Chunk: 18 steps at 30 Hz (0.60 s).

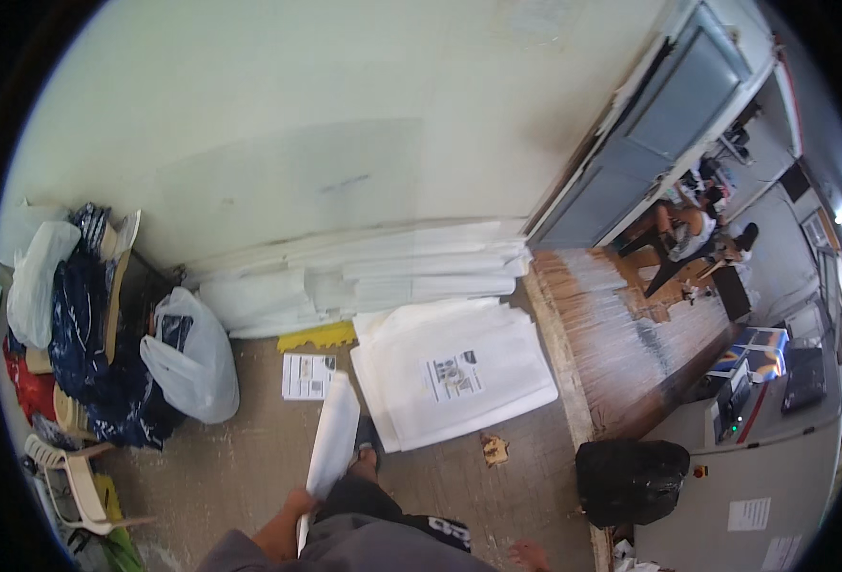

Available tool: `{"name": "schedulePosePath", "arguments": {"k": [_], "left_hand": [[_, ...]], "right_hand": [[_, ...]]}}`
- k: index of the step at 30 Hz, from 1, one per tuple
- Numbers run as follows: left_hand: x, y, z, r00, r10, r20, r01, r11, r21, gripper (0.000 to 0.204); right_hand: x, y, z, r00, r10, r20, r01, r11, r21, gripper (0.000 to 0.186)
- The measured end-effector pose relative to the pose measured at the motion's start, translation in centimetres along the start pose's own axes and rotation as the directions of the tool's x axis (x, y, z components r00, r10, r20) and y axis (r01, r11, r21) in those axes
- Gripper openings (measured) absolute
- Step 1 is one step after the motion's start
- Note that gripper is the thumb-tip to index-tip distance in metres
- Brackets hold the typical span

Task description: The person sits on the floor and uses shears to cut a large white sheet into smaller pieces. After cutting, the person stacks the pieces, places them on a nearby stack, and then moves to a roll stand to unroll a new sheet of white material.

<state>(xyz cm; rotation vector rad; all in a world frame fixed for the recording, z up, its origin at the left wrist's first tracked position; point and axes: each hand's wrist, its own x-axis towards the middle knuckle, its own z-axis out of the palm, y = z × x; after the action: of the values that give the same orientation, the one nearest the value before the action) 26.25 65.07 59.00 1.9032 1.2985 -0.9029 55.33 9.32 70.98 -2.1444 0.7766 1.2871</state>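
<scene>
My left hand (297,503) is closed on a long white folded sheet (330,429) at my left leg, which slants up toward the wall. My right hand (528,556) hangs low at the right, holding nothing, with its fingers apart. In front of my foot lies a stack of large white sheets (478,372) with a printed paper (451,377) on top. A second printed paper (308,376) lies on the floor beside the stack. More white sheets (421,267) lie along the foot of the wall.
Plastic bags (194,362), a dark bundle (87,334) and a white chair (82,486) crowd the left. At the right are a grey door (631,143), a black bag (631,481) and a grey machine (755,500). Beyond the doorway a person (688,229) sits on a dark chair.
</scene>
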Motion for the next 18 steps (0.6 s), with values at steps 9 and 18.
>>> {"name": "schedulePosePath", "arguments": {"k": [9,18], "left_hand": [[2.4,10.7,-7.9,0.994,0.001,-0.105,-0.009,0.997,-0.071,0.050],[1.8,19.6,-1.2,0.970,-0.127,-0.208,0.072,0.965,-0.253,0.034]], "right_hand": [[6.6,-11.9,2.7,0.815,-0.566,0.128,0.573,0.752,-0.326,0.027],[34.2,-35.8,14.6,0.520,-0.651,0.554,0.745,0.028,-0.667,0.033]]}}
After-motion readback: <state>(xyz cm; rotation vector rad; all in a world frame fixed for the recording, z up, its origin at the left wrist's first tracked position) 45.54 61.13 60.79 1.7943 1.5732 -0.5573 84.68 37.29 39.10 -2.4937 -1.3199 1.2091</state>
